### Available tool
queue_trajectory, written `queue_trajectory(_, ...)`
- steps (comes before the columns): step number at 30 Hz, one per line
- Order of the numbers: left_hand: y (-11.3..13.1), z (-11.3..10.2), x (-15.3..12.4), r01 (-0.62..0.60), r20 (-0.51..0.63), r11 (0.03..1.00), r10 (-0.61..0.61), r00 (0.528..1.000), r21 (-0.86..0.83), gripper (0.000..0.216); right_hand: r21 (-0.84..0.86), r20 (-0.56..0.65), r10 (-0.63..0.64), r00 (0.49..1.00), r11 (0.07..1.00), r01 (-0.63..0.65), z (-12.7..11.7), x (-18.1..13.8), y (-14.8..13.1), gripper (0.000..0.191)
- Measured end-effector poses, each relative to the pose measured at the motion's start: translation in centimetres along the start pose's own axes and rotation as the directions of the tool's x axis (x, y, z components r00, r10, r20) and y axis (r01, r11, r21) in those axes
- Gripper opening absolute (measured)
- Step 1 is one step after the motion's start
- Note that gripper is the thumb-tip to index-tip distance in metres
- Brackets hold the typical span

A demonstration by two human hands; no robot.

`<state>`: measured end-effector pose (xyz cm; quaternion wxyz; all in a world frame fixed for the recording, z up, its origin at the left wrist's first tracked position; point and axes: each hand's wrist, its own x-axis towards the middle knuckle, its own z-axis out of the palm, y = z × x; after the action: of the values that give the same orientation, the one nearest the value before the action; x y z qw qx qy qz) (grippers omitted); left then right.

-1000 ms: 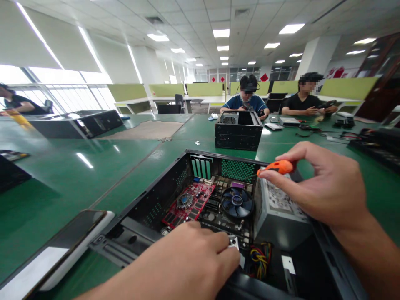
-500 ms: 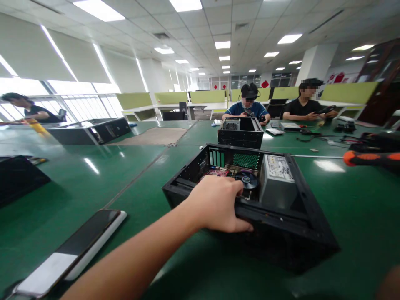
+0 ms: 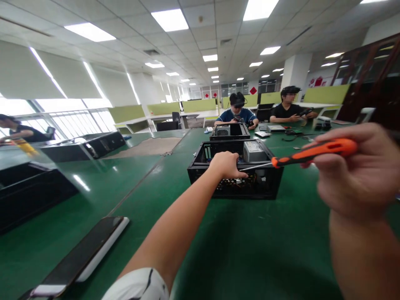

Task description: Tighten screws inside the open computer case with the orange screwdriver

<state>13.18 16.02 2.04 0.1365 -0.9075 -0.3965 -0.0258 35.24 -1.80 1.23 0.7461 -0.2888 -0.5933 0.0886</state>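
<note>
An open black computer case (image 3: 265, 183) stands on the green table (image 3: 243, 250), a grey power supply (image 3: 252, 151) showing inside it. My left hand (image 3: 225, 164) reaches far forward and grips the case's near top edge. My right hand (image 3: 362, 175) is raised close to the camera at the right, closed around an orange and black screwdriver (image 3: 312, 152). The screwdriver's metal shaft points left toward my left hand and the case.
A phone (image 3: 84, 254) lies at the lower left. A second open case (image 3: 229, 131) stands behind the first, with two seated people (image 3: 237, 112) beyond it. Black cases (image 3: 28, 191) line the left side, and another person (image 3: 15, 131) sits at the far left.
The view has pulled back, so the case now looks much farther off. My left hand keeps its hold on the case's edge. My right hand has come back into view with the screwdriver.
</note>
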Motion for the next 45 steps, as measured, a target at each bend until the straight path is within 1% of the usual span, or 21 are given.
queue_trajectory(1, 0.0, 0.0, 0.1, -0.009, 0.0, 1.0, 0.009, 1.0, -0.001, 0.068, 0.089, 0.022, 0.081, 0.996, 0.993, -0.083, 1.0, 0.4, 0.8, 0.028)
queue_trajectory(3, 0.2, 0.2, -0.2, -0.032, -0.01, 0.999, 0.032, 0.999, -0.012, 0.064, 0.155, 0.084, 0.198, 0.977, 0.965, -0.209, 2.5, 0.7, 3.0, 0.027)
queue_trajectory(6, 0.6, 0.5, -1.2, -0.05, -0.061, 0.998, 0.048, 0.997, -0.043, 0.057, 0.218, 0.199, 0.391, 0.899, 0.877, -0.429, 3.5, -0.7, 6.7, 0.034)
queue_trajectory(9, 0.3, 0.7, -2.4, -0.028, -0.073, 0.995, 0.021, 0.997, -0.092, 0.054, 0.262, 0.272, 0.51, 0.816, 0.776, -0.573, 3.4, -3.4, 9.4, 0.04)
queue_trajectory(12, -1.2, 0.6, -3.3, 0.055, -0.001, 0.987, -0.056, 0.998, -0.149, 0.057, 0.288, 0.337, 0.574, 0.747, 0.692, -0.662, 3.7, -5.6, 11.0, 0.041)
queue_trajectory(15, -2.7, 0.2, -3.8, 0.131, 0.065, 0.968, -0.12, 0.991, -0.215, 0.056, 0.28, 0.378, 0.615, 0.692, 0.636, -0.719, 4.3, -6.9, 12.0, 0.041)
queue_trajectory(18, -3.5, 0.1, -3.9, 0.177, 0.096, 0.947, -0.156, 0.983, -0.269, 0.052, 0.236, 0.377, 0.656, 0.654, 0.615, -0.752, 4.9, -8.0, 12.6, 0.041)
queue_trajectory(20, -3.5, 0.2, -3.7, 0.208, 0.102, 0.936, -0.186, 0.977, -0.284, 0.051, 0.185, 0.349, 0.684, 0.64, 0.619, -0.763, 5.1, -8.7, 12.9, 0.041)
queue_trajectory(22, -3.4, 0.4, -3.4, 0.234, 0.106, 0.928, -0.212, 0.972, -0.29, 0.051, 0.11, 0.291, 0.719, 0.631, 0.63, -0.769, 5.2, -9.2, 13.3, 0.042)
queue_trajectory(25, -3.3, 0.5, -3.0, 0.248, 0.113, 0.923, -0.224, 0.968, -0.295, 0.05, -0.038, 0.149, 0.763, 0.629, 0.64, -0.767, 5.0, -9.4, 13.9, 0.042)
queue_trajectory(29, -3.1, 0.3, -3.3, 0.26, 0.121, 0.922, -0.234, 0.965, -0.286, 0.045, -0.255, -0.02, 0.772, 0.636, 0.611, -0.75, 3.6, -9.6, 13.7, 0.041)
queue_trajectory(33, -2.6, 0.2, -3.8, 0.267, 0.118, 0.921, -0.243, 0.963, -0.285, 0.042, -0.474, -0.103, 0.755, 0.648, 0.535, -0.699, 1.8, -11.0, 12.5, 0.04)
queue_trajectory(38, -2.4, 0.0, -4.6, 0.262, 0.109, 0.921, -0.24, 0.965, -0.289, 0.04, -0.679, -0.198, 0.713, 0.673, 0.396, -0.619, 0.3, -12.5, 11.0, 0.035)
queue_trajectory(42, -2.4, -0.2, -5.5, 0.26, 0.114, 0.924, -0.237, 0.965, -0.279, 0.041, -0.759, -0.294, 0.64, 0.71, 0.296, -0.581, -1.1, -11.6, 10.1, 0.036)
queue_trajectory(45, -2.3, -0.3, -6.1, 0.261, 0.115, 0.925, -0.238, 0.964, -0.275, 0.042, -0.796, -0.341, 0.565, 0.751, 0.252, -0.55, -1.9, -10.1, 9.5, 0.038)
